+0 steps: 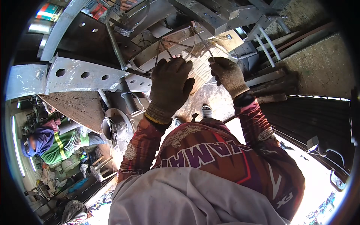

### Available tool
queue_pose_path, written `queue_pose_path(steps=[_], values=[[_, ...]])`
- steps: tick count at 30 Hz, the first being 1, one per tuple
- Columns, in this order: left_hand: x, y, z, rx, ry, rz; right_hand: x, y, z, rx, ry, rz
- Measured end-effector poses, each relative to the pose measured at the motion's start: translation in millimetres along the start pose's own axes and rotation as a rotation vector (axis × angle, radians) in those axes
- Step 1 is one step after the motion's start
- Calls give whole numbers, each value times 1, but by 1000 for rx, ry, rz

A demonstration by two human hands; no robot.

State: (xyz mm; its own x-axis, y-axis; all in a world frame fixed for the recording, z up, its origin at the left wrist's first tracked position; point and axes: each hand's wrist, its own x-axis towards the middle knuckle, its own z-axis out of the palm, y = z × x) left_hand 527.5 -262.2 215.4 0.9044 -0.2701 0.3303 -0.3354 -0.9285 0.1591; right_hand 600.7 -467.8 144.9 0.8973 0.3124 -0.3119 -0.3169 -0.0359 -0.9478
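Both my hands wear knitted work gloves. My right hand (228, 75) is closed in a pinch on a thin metal rod (203, 43), which slants up and left to a steel workpiece. My left hand (170, 84) is beside it, its back toward me and its fingers curled forward. Thin dark rods (162, 47) rise at its fingertips; what the fingers hold is hidden. Ahead of both hands is the curved steel piece (150, 54). A ridged, light-brown piece (202, 69), perhaps cardboard, lies between and below the hands.
A curved steel plate with holes (80, 75) spans the left. A wire brush (122, 30) lies on the steel at the upper left. Another person's hand (127, 4) shows at the top. At the far left a person in green (62, 144) bends near a stool (100, 170).
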Motion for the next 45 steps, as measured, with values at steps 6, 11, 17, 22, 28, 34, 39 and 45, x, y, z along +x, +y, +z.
queue_pose_path(steps=[6, 11, 17, 22, 28, 34, 39, 45], values=[[-3, -16, 0, -15, 47, -6, -1, -8, 5, -34, 1, 10], [-2, -20, -2, -27, 76, 0, 2, -10, 5, -9, -24, 19], [-2, -32, -11, -57, 42, -96, -2, -10, 13, 75, -48, 18], [-14, -52, -8, -64, 89, -135, -1, -8, 12, 78, -83, -32], [-17, -66, -14, -70, 159, -186, -1, -6, 9, 93, -90, -22], [-22, -76, -18, -73, 207, -177, 0, -9, 8, 69, -94, -11], [-20, -80, -22, -139, 143, -279, 5, -7, 7, 78, -86, -31], [-12, -104, -22, 29, 184, -164, 16, -14, 18, 92, -39, -12]])
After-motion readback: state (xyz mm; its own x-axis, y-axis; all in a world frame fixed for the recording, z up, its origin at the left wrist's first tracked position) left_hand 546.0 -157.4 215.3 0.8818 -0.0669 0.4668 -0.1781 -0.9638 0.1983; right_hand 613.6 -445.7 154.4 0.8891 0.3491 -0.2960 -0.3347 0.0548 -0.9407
